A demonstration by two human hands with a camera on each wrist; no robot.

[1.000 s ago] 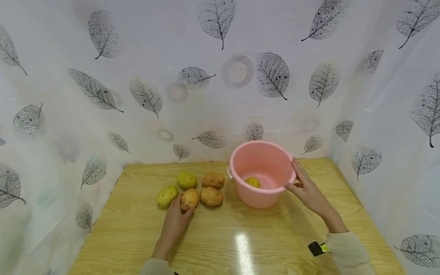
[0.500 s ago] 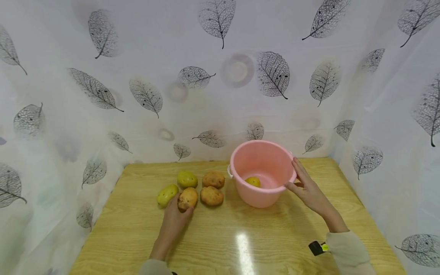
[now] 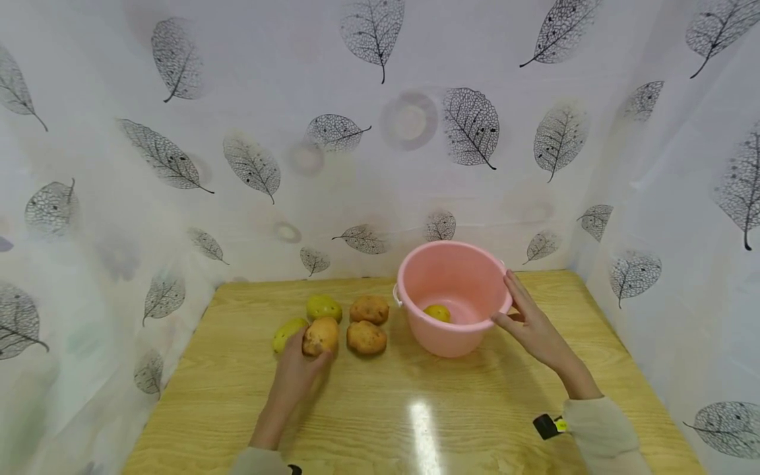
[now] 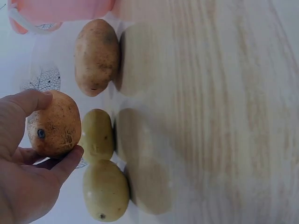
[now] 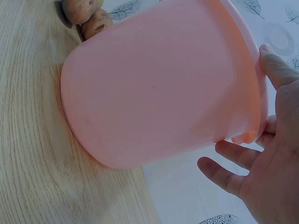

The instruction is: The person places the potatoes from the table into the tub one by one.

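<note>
My left hand [image 3: 297,369] grips a brown potato [image 3: 321,336] between thumb and fingers. In the left wrist view this potato [image 4: 56,126] shows a dark spot, and the thumb lies over its top. Close behind the hand are two smooth yellow-green ovals [image 3: 324,307], one partly covered by the fingers. Two more brown potatoes [image 3: 367,338] lie to the right. My right hand [image 3: 537,333] touches the rim of a pink bucket [image 3: 446,340], its fingers spread along the outside in the right wrist view. Inside the bucket lies a rounded yellow thing [image 3: 438,313].
The wooden table [image 3: 475,415] carries everything. A pale leaf-printed sheet [image 3: 380,178] rises behind the table and along both sides. The bucket's white handle [image 3: 396,296] hangs at its left. Near the right sleeve is a small black device [image 3: 545,426].
My left hand has closed on the brown potato and drawn it slightly up and left, over part of a yellow-green oval. The right hand and the bucket have stayed in place.
</note>
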